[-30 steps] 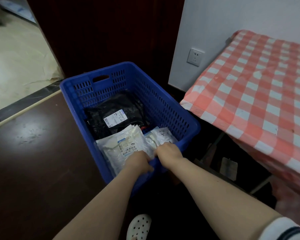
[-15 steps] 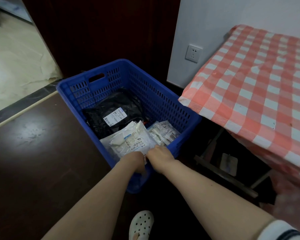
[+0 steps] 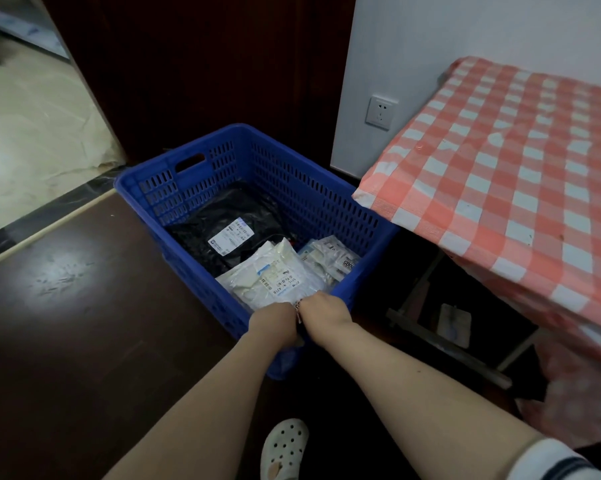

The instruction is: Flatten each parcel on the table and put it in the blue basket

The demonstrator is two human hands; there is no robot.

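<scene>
Left hand and right hand grip the white parcel's near edge inside the blue basket.

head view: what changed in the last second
The left hand and right hand drew together until they nearly touch, at the near edge of the white parcel in the blue basket. Their fingers are hidden, so no grip shows. The black parcel and basket stayed put.

Cannot make out fingers of left hand or right hand, lower centre; cannot read print on white plastic parcel; loses red-checked table at right edge.
</scene>
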